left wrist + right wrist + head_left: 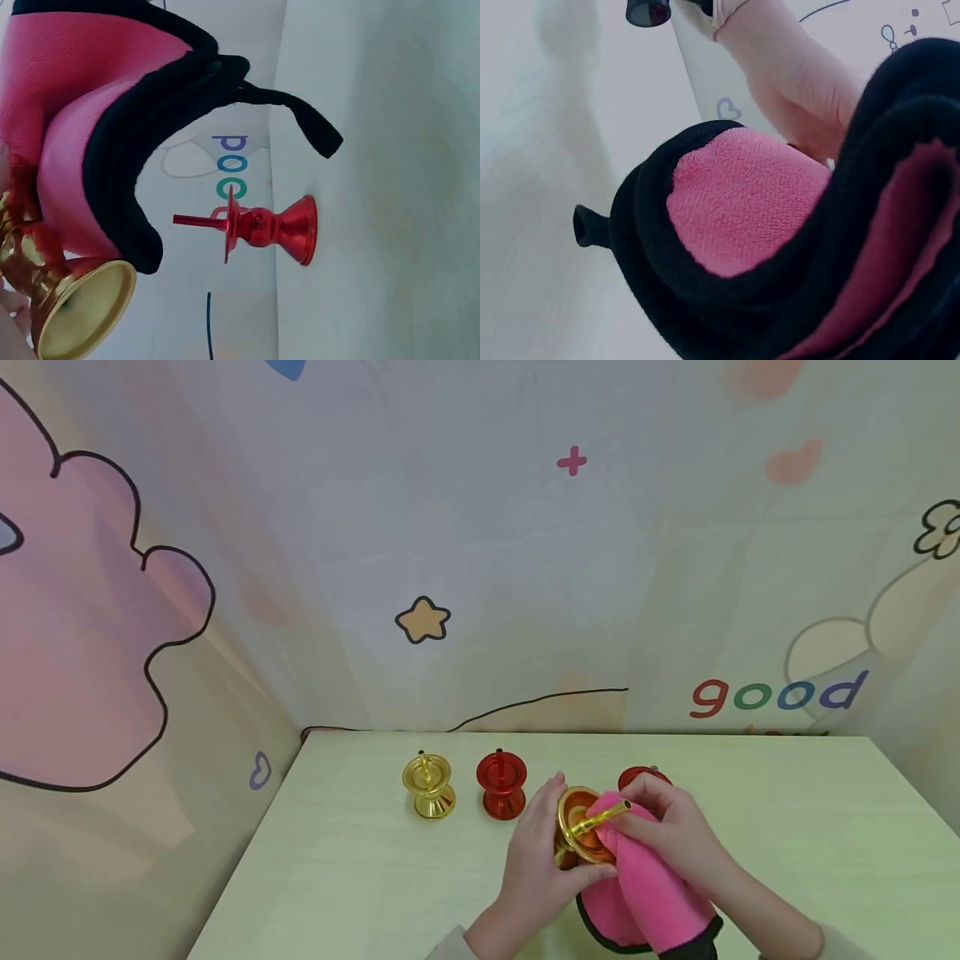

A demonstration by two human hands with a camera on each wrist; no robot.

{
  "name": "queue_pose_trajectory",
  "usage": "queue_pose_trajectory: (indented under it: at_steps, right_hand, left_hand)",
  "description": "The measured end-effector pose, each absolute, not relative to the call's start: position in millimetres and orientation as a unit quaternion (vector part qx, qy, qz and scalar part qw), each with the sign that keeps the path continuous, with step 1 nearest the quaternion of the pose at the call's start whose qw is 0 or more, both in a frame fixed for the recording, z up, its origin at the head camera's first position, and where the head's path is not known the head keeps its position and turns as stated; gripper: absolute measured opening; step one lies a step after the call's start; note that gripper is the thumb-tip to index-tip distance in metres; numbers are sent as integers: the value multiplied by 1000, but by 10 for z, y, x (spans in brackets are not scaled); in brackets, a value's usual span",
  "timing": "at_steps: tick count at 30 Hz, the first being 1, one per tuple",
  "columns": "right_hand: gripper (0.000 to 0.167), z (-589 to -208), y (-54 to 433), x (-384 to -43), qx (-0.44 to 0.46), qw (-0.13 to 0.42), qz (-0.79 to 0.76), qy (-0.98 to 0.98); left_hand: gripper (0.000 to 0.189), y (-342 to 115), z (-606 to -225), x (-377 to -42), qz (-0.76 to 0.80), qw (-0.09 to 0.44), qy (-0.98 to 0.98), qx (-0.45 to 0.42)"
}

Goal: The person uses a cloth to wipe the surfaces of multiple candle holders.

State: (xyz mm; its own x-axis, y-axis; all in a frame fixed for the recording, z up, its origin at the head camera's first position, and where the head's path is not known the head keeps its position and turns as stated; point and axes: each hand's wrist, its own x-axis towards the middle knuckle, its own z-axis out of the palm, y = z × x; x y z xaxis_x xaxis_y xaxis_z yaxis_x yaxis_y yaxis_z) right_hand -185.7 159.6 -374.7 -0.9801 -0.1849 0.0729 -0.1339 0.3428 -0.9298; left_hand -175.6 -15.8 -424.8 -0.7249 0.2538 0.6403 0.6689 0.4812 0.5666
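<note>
In the head view my left hand (528, 864) grips a gold metal candle holder (570, 839), its dish tilted toward the right and its thin central stem pointing right. My right hand (686, 835) pinches a pink cloth (652, 889) with black edging against the inside of the dish, near the stem. The cloth's lower part hangs below both hands. The left wrist view shows the holder's flared, hollow base (86, 311) beside the cloth (82, 165). Folds of cloth (742, 202) fill much of the right wrist view and hide the holder there.
A gold candle holder (433, 802) and a red one (504, 797) stand upright at the back of the pale table (337, 877). Another red holder (637, 774) stands behind my right hand, partly hidden. A printed cloth backdrop (510, 627) rises behind the table.
</note>
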Motion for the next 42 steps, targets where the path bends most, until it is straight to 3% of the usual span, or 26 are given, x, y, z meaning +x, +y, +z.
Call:
queue_pose_trajectory:
  at_steps: [4, 8, 11, 13, 18, 20, 27, 30, 33, 39, 42]
  right_hand:
    - [16, -3738, 1644, -1873, -153, 40, -562, 812]
    - [13, -3718, 1711, -1907, -251, 67, -554, 791]
    - [13, -3712, 1735, -1922, -292, 76, -549, 780]
    - [12, -3716, 1738, -1927, -280, 76, -550, 783]
    - [11, -3732, 1718, -1927, -193, 52, -558, 806]
    - [12, -3736, 1702, -1920, -167, 40, -558, 812]
    - [16, -3745, 1634, -1859, -128, 33, -561, 817]
    - [17, -3738, 1614, -1840, -134, 32, -557, 819]
    - [17, -3732, 1622, -1835, -151, 35, -561, 813]
    - [13, -3763, 1684, -1845, -216, 44, -565, 795]
    - [12, -3781, 1696, -1854, -221, 41, -566, 793]
  left_hand:
    - [87, -241, -4201, -1777, -462, 175, -812, -310]
    - [75, -349, -4142, -1813, -542, -6, -765, -349]
    - [73, -385, -4112, -1829, -559, -62, -750, -349]
    - [75, -378, -4110, -1820, -557, -34, -758, -337]
    - [66, -299, -4188, -1771, -495, 132, -796, -322]
    - [62, -272, -4219, -1752, -452, 172, -812, -326]
    - [94, -211, -4212, -1710, -419, 190, -834, -303]
    - [95, -200, -4202, -1719, -423, 218, -828, -297]
    - [91, -232, -4189, -1742, -452, 190, -814, -313]
    - [81, -348, -4153, -1788, -571, 3, -744, -347]
    - [84, -358, -4152, -1787, -564, -7, -761, -321]
